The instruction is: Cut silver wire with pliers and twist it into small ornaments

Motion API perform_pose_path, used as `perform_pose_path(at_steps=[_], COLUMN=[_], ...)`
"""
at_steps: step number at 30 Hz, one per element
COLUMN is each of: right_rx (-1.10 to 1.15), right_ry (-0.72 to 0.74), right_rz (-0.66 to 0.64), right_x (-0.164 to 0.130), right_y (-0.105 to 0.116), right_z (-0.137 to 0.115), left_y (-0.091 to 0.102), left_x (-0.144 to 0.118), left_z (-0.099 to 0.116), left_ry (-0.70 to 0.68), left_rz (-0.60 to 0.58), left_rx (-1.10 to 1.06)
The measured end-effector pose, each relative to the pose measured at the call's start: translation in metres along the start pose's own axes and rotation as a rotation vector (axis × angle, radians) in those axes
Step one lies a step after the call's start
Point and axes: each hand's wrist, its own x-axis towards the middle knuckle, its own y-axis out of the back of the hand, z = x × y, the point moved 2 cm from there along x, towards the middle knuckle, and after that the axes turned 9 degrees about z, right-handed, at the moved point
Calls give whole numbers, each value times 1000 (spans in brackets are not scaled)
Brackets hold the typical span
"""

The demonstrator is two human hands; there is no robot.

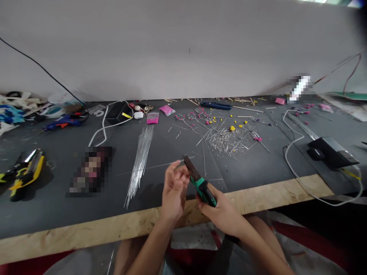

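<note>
Nearest, above table edge (258, 198): right hand (222, 212) closed round green-handled pliers (197, 179), nose pointing up and left. Left hand (173, 189) beside it, fingers pinched on thin wire (160, 165) at pliers' tip; wire trailing left over mat. Step in hand, by appearance: bending or cutting wire end. Next move calls for steady pinch close to nose and firm squeeze of handles.

Mid mat: wire bundle (140, 160) left of hands, lying lengthwise. Yellow tool (27, 168) far left. Black box (329, 151) with white cable (292, 168) right.

Further: offcut heap (226, 141) with yellow and pink bits. Pink packets (153, 118), blue pliers (216, 104), glue gun (61, 122) near wall.
</note>
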Motion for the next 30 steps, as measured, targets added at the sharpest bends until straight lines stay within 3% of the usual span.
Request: perform_pose_path(at_steps=[2, 4, 7, 11, 19, 25, 30], right_rx=[-30, -61, -98, -157, -275, -330, -232], right_ry=[-14, -6, 19, 16, 31, 153, 183], right_rz=[-1, -1, -5, 2, 63, -2, -40], right_x=[-1, -3, -4, -6, -8, -7, -5], right_y=[3, 4, 1, -2, -2, -2, 0], right_z=[-3, -5, -8, -8, -4, -10, -12], left_y=[7, 13, 21, 28, 39, 39, 36], left_x=[8, 14, 17, 16, 10, 9, 12], left_z=[11, 19, 22, 21, 24, 24, 25], left_ry=[-176, -257, -264, -223, -343, -302, -334], left_rz=[97, 175, 272, 314, 443, 421, 360], left_rx=[-2, 54, 139, 183, 390, 372, 349])
